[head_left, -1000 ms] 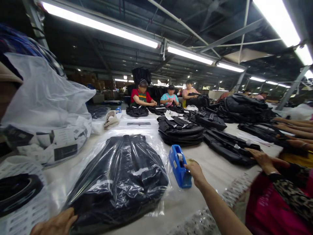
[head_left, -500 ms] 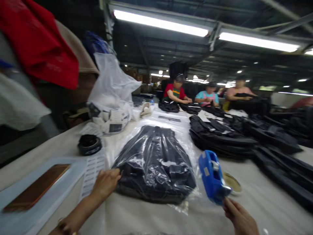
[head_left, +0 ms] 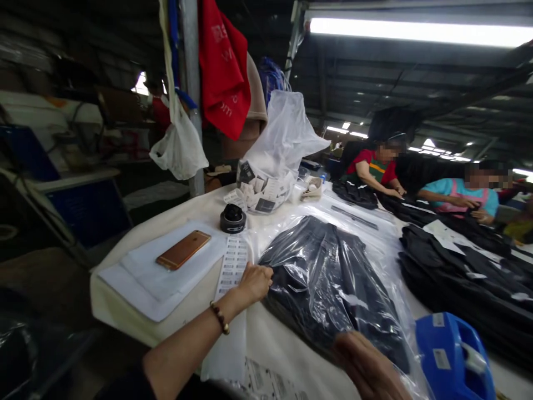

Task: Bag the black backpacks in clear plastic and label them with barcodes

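A folded black garment [head_left: 316, 272] lies inside a clear plastic bag [head_left: 375, 308] on the table in front of me. At the bag's left edge is my left hand [head_left: 255, 282], its fingers closed on the plastic. My right hand [head_left: 368, 364], blurred, is over the bag's near edge; I cannot make out its fingers or whether they hold anything. To its right stands a blue tape dispenser [head_left: 452, 353], partly cut off by the frame. A strip of barcode stickers [head_left: 233, 261] runs along the table beside my left hand.
Left of the stickers, a phone [head_left: 184, 250] rests on white plastic sheets [head_left: 144, 278]. Behind are a black tape roll [head_left: 233, 218] and a clear bag of paper tags [head_left: 266, 191]. Stacked black garments [head_left: 470, 278] lie right. Two co-workers sit across; one wears a red top [head_left: 358, 161].
My view has swung left. My right hand has come away from the tape dispenser to the bag's near edge. My left hand stays at the bag's left edge.
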Demonstrator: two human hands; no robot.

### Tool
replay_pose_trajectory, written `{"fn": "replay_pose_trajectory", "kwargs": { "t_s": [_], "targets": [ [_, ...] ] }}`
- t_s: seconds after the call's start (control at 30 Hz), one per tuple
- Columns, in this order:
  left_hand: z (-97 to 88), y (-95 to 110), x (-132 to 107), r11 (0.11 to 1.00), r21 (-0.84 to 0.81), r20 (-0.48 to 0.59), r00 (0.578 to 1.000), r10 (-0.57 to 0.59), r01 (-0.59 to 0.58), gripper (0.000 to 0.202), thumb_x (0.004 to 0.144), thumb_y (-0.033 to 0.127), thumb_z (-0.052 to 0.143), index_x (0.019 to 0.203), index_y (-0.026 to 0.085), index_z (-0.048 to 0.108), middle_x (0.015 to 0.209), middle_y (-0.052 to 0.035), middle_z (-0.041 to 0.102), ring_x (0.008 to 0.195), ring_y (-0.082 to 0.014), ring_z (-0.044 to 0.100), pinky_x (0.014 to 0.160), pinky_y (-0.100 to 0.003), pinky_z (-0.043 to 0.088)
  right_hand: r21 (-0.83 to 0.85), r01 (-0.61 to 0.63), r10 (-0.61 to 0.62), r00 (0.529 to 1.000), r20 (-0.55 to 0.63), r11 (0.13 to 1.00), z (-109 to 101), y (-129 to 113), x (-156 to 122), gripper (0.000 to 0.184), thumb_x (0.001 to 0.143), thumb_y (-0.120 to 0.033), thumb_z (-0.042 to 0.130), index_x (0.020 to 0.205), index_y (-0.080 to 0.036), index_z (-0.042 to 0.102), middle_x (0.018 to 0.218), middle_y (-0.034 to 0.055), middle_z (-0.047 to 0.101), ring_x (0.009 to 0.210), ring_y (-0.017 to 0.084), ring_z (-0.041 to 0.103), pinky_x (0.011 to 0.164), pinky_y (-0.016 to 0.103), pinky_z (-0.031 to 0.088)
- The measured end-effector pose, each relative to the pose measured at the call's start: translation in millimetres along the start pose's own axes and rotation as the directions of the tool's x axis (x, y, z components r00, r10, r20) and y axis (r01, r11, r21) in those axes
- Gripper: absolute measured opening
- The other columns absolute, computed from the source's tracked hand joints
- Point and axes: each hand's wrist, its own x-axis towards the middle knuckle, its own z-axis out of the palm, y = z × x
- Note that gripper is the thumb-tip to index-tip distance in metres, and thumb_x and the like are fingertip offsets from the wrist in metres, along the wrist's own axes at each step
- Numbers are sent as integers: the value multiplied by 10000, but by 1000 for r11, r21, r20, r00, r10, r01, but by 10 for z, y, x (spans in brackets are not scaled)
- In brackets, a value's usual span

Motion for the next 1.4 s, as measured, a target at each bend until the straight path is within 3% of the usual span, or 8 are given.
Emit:
{"fn": "replay_pose_trajectory", "kwargs": {
  "t_s": [0.27, 0.7, 0.8, 0.9, 1.0, 1.1, 1.23, 1.4],
  "targets": [
    [34, -73, -28, 997, -79, -14, 1000, -4, 3, 162, 838, 219, 484, 852, 174, 638, 920, -88, 692, 922, -239, 628, 807, -340, 379, -364, 227, -94, 933, 349, 903, 338, -534, 1501, 206, 890, -208, 398, 827, -195, 594, 837, 32, 628, 815, 167, 563, 744, 294, 361],
    [256, -97, 21, 991, -132, -28, 1000, -13, 9, 315, 846, 87, 323, 985, 132, 602, 987, -125, 653, 1039, -257, 561, 949, -433, 307, -552, -121, 247, 956, 159, 825, 599, -661, 1898, 235, 696, -264, 608, 895, -141, 632, 840, 135, 683, 821, 281, 645, 636, 309, 419],
    [231, -82, 26, 992, -125, -30, 999, -34, 30, 308, 845, 85, 326, 963, 136, 606, 962, -121, 660, 1024, -252, 571, 939, -430, 317, -542, -226, 296, 954, 44, 809, 528, -641, 1880, 429, 612, -322, 714, 980, -139, 590, 911, 116, 665, 814, 263, 639, 643, 297, 423],
    [205, -75, 27, 991, -123, -35, 998, -52, 47, 283, 843, 102, 349, 919, 156, 616, 947, -94, 672, 995, -235, 588, 915, -399, 338, -522, -263, 282, 958, -45, 812, 589, -615, 1670, 167, 769, -237, 583, 925, -178, 591, 946, 72, 640, 852, 199, 614, 704, 277, 412],
    [192, -75, 46, 990, -123, -26, 997, -79, 75, 242, 832, 132, 390, 883, 174, 623, 924, -69, 685, 971, -220, 601, 878, -365, 360, -504, -86, 16, 990, -140, 859, 896, -518, 1342, 193, 846, -128, 431, 886, -205, 603, 911, 40, 644, 882, 169, 581, 798, 296, 386],
    [150, -90, 80, 988, -117, -10, 995, -101, 99, 231, 821, 153, 402, 814, 190, 630, 878, -55, 695, 921, -207, 620, 826, -332, 385, -611, 199, -451, 844, -291, 766, 1258, -372, 1074, 285, 860, -237, 457, 1120, -171, 554, 1080, 78, 634, 1028, 209, 531, 895, 352, 359],
    [43, -158, 9, 990, -79, -76, 990, -122, 116, 299, 828, 118, 320, 782, 187, 608, 865, -79, 679, 910, -221, 612, 806, -341, 396, -691, 225, -567, 761, -315, 687, 1353, -244, 882, 240, 887, -321, 425, 1034, -240, 597, 1195, 34, 597, 1142, 198, 468, 962, 372, 334],
    [303, -227, -308, 878, -478, -534, 793, -292, 2, 179, 831, 268, 370, 837, 216, 541, 915, -93, 623, 955, -256, 559, 894, -399, 398, -771, 98, -527, 783, -331, 630, 1054, -9, 555, 426, 788, -124, 415, 1186, -211, 540, 1226, 52, 583, 1187, 244, 449, 959, 432, 342]
  ]
}}
